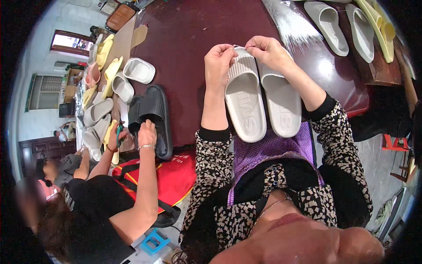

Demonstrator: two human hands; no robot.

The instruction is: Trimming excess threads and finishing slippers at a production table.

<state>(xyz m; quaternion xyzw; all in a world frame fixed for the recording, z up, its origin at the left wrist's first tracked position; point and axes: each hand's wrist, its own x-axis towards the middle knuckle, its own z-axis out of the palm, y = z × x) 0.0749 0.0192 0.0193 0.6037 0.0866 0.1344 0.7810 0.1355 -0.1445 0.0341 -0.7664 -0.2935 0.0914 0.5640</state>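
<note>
A pair of light grey slide slippers (247, 103) lies side by side in front of me, open heel ends toward me, at the near edge of the dark red table. At their ribbed toe ends, my left hand (217, 66) and my right hand (268, 52) nearly meet, thumbs and fingers pinched together. Between the fingertips is a small, thin, dark bit too tiny to name. The right wrist passes over the toe of the right slipper (281, 103), partly hiding it.
Clear plastic strands (292, 26) fan out beyond my right hand, by more grey slippers (327, 26) and yellow ones (380, 28). At left, a co-worker's hand (147, 133) touches black slippers (157, 114); their other holds a green-handled tool (119, 132). Pale slippers (140, 70) crowd the table's left side.
</note>
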